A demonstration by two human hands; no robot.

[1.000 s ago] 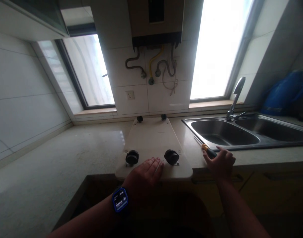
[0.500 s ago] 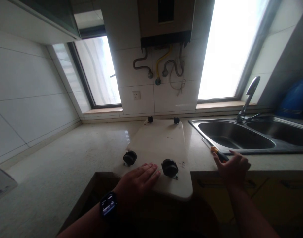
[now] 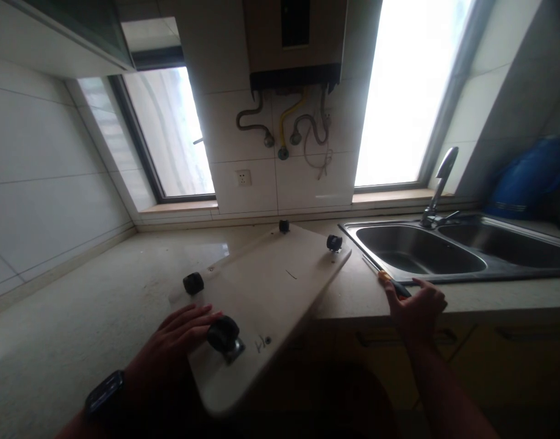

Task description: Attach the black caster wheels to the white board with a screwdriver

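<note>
A white board [image 3: 257,274] with black caster wheels at its corners lies wheels-up on the counter, turned at a slant, its near corner jutting past the front edge. My left hand [image 3: 183,332] rests flat on the board's near left end, fingers stretched out between a left caster [image 3: 193,283] and the nearest caster [image 3: 224,333]. To the right, my right hand [image 3: 417,308] is closed around the dark handle of a screwdriver [image 3: 392,282], beside the sink. Its shaft points up and left over the counter. Two more casters, one of them the right caster [image 3: 334,242], stand at the far end.
A double steel sink [image 3: 499,268] with a faucet [image 3: 438,189] is set into the counter [image 3: 101,292] on the right. A blue object [image 3: 527,177] stands behind it. A water heater [image 3: 296,42] with hoses hangs on the tiled wall.
The board has rotated, its near end swinging left and its far end right, with my left hand moving left on it. My right hand still holds the screwdriver by the sink. The view shifted slightly.
</note>
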